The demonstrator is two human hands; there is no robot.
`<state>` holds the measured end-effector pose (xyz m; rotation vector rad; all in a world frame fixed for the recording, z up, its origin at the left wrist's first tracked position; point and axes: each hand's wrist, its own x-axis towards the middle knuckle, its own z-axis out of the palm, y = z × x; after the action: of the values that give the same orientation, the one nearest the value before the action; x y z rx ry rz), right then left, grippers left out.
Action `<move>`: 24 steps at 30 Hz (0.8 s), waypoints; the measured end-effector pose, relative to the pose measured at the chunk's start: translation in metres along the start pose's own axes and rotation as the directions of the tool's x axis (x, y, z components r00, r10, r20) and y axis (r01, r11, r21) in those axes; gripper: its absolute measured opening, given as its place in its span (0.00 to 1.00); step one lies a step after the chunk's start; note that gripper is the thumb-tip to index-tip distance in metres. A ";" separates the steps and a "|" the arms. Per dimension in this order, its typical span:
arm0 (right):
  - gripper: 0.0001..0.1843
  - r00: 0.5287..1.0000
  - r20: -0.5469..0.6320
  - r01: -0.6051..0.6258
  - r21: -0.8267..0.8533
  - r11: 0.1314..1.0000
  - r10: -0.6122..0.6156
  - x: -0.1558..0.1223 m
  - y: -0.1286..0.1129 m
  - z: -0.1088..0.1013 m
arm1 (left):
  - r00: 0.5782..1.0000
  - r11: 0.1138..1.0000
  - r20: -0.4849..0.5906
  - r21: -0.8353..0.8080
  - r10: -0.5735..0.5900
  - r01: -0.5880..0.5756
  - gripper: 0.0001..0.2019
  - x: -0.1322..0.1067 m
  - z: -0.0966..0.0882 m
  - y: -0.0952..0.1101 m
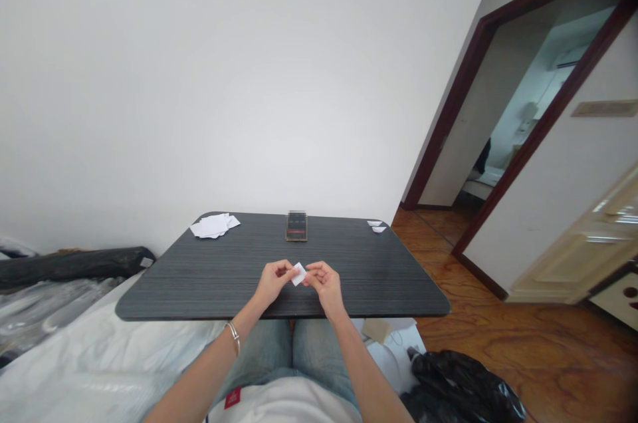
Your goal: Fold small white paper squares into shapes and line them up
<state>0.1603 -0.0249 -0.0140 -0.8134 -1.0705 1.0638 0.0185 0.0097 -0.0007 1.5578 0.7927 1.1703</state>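
Note:
A small white piece of paper (299,274), turned cornerwise like a diamond, is held up between my two hands over the near middle of the dark table (249,250). My left hand (274,279) pinches its left corner between thumb and fingers. On the other side, my right hand (323,282) grips the right corner with thumb and fingertips. Loose white paper sheets (213,225) lie in a pile at the table's far left. Two small folded white paper pieces (377,227) rest near the far right corner.
A phone (296,226) stands at the table's back edge by the white wall (299,77). Left of the table lie a black roll (74,265) and plastic-wrapped stuff. A black plastic bag (463,383) sits on the wooden floor at right, near a doorway.

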 end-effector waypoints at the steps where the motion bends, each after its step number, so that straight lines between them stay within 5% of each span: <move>1: 0.10 1.000 0.009 -0.012 0.007 1.000 0.012 0.000 0.000 0.000 | 1.000 1.000 -0.011 0.005 0.004 -0.004 0.12 0.000 0.000 -0.001; 10: 0.12 0.991 0.015 -0.135 -0.068 0.989 0.136 0.005 0.011 -0.001 | 0.998 0.996 -0.016 0.075 0.055 -0.053 0.11 -0.001 -0.001 -0.002; 24: 0.11 0.996 0.033 -0.072 -0.131 0.989 0.077 0.004 0.017 -0.003 | 0.998 0.998 -0.040 0.027 0.052 -0.051 0.10 0.000 -0.002 -0.004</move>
<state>0.1584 -0.0163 -0.0294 -0.9471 -1.1585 1.0848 0.0168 0.0117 -0.0046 1.5885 0.8007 1.2368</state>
